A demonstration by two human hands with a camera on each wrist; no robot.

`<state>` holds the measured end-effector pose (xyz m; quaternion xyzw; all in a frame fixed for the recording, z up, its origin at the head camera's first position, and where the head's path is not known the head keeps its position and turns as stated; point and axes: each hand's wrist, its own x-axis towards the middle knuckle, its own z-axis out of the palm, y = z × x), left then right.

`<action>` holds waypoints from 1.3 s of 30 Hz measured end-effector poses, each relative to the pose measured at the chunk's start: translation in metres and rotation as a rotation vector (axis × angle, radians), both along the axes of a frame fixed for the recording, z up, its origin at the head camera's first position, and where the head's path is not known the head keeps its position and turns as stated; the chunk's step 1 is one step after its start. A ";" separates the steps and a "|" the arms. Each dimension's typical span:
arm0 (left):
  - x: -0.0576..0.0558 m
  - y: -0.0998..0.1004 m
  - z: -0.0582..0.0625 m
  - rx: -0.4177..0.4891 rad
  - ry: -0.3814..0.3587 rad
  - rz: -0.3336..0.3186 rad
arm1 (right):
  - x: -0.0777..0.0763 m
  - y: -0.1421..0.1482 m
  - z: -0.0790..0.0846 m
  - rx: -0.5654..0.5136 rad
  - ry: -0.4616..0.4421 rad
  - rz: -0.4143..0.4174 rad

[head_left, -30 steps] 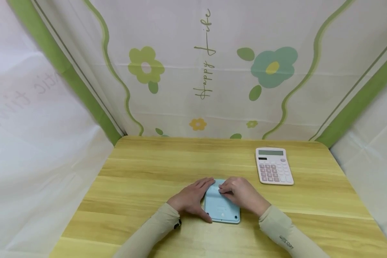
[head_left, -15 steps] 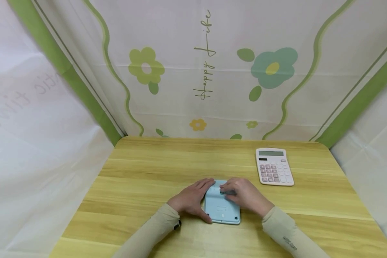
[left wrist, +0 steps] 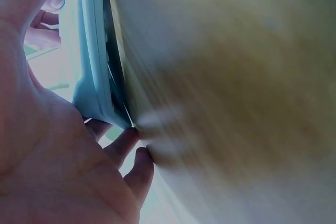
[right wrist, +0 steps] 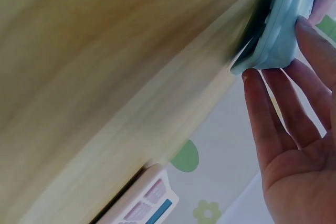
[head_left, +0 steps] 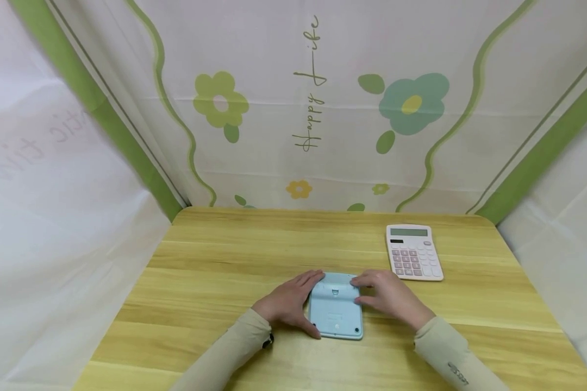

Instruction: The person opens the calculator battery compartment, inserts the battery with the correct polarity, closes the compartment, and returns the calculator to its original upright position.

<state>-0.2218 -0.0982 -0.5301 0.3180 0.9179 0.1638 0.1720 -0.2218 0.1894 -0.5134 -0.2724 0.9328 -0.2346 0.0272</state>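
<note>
A light blue calculator (head_left: 335, 315) lies face down on the table, its back up and a small battery-cover latch (head_left: 335, 292) showing near the middle. My left hand (head_left: 291, 302) holds its left side, fingers at the far corner and thumb at the near corner. In the left wrist view, this hand (left wrist: 63, 150) spans the blue casing (left wrist: 90, 51). My right hand (head_left: 388, 295) grips the calculator's far right part. The right wrist view shows the fingertips (right wrist: 251, 77) against its end and the thumb on its back. Its keys are mostly hidden underneath.
A pink and white calculator (head_left: 414, 252) lies face up at the back right, beyond my right hand. The wood-grain table (head_left: 225, 244) ends at a white curtain (head_left: 269, 146) with printed flowers. White fabric also hangs on both sides.
My right hand has moved right, from the middle of the blue calculator's back to its right edge, uncovering the latch. The left hand and the calculator have stayed in place.
</note>
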 end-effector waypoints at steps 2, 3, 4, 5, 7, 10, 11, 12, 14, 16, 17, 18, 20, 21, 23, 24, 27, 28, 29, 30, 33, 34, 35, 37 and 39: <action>0.000 0.000 0.000 0.001 0.000 0.001 | 0.000 0.001 0.000 -0.008 -0.002 0.005; 0.000 0.000 0.000 0.001 -0.002 0.001 | 0.000 0.001 0.000 -0.009 -0.001 0.005; 0.000 0.000 0.000 0.004 -0.002 0.000 | 0.000 0.001 0.000 -0.010 -0.002 0.004; 0.000 -0.001 0.000 0.006 -0.002 0.001 | 0.000 0.002 0.000 -0.011 -0.005 0.004; 0.000 -0.001 -0.001 0.013 -0.007 0.003 | -0.001 0.001 0.000 -0.012 -0.015 0.002; 0.002 -0.003 -0.001 0.023 -0.029 0.022 | 0.000 0.001 -0.002 -0.020 -0.038 0.001; 0.003 -0.003 -0.001 0.026 -0.038 0.034 | 0.000 0.000 -0.002 -0.024 -0.042 0.002; 0.004 -0.004 -0.001 0.029 -0.043 0.046 | 0.000 0.000 -0.002 -0.028 -0.045 0.003; 0.007 -0.005 -0.001 0.038 -0.052 0.076 | 0.000 0.000 -0.002 -0.030 -0.046 0.003; 0.011 -0.005 0.000 0.053 -0.051 0.106 | 0.000 0.000 -0.002 -0.028 -0.041 0.004; 0.012 -0.004 0.001 0.059 -0.045 0.117 | 0.000 0.000 -0.002 -0.027 -0.039 0.005; 0.014 -0.004 0.002 0.067 -0.039 0.126 | -0.001 -0.001 -0.002 -0.024 -0.037 0.005; 0.018 -0.002 0.005 0.077 -0.031 0.140 | -0.001 -0.001 -0.001 -0.023 -0.035 0.008; 0.019 -0.001 0.007 0.083 -0.028 0.145 | -0.002 -0.001 -0.002 -0.023 -0.034 0.008; 0.021 0.001 0.009 0.093 -0.020 0.149 | -0.002 -0.001 -0.001 -0.029 -0.037 0.010; 0.022 0.002 0.010 0.097 -0.021 0.150 | -0.002 -0.002 -0.002 -0.033 -0.039 0.011; 0.022 0.003 0.010 0.116 -0.030 0.153 | -0.003 -0.002 -0.002 -0.046 -0.046 0.014; 0.022 0.003 0.010 0.124 -0.031 0.154 | -0.004 -0.002 -0.002 -0.051 -0.050 0.016; 0.022 0.002 0.010 0.129 -0.033 0.156 | -0.004 -0.002 -0.002 -0.055 -0.052 0.018; 0.022 0.002 0.010 0.135 -0.037 0.159 | -0.004 -0.002 -0.002 -0.057 -0.055 0.020; 0.021 0.001 0.012 0.161 -0.032 0.156 | -0.005 -0.001 -0.002 -0.065 -0.067 0.013; 0.021 0.001 0.013 0.166 -0.029 0.153 | -0.004 0.000 -0.001 -0.067 -0.071 0.012; 0.020 0.001 0.014 0.168 -0.027 0.149 | -0.004 0.001 -0.001 -0.070 -0.073 0.009; 0.020 0.001 0.017 0.177 -0.025 0.141 | -0.004 0.003 -0.001 -0.084 -0.085 0.007; 0.021 0.000 0.021 0.189 -0.023 0.132 | -0.004 0.005 0.000 -0.095 -0.094 0.010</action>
